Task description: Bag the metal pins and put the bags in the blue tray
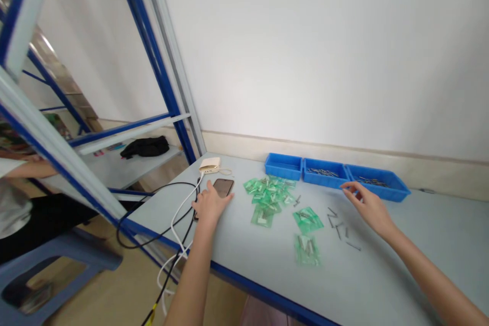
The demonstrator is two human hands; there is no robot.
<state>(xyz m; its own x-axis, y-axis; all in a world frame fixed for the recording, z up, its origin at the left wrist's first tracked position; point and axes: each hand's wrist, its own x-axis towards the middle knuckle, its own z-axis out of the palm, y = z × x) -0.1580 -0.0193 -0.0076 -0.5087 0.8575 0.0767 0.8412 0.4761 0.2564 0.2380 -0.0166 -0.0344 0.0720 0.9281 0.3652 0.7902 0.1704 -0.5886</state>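
Grey table, white wall behind; left hand spread over phone at table's left, long axis pointing wallward, near end covered; right hand half open (looks empty) near blue bins.

Black cloth on the neighbouring table, blue-grey stool on tan floor, pale wall behind.

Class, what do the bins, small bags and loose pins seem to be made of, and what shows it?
Bins: likely moulded plastic, smooth, opaque blue, with thin even walls.
Bags: probably thin plastic film, green, see-through, crinkled.
Pins: seemingly metal, dull grey; which metal is unclear.
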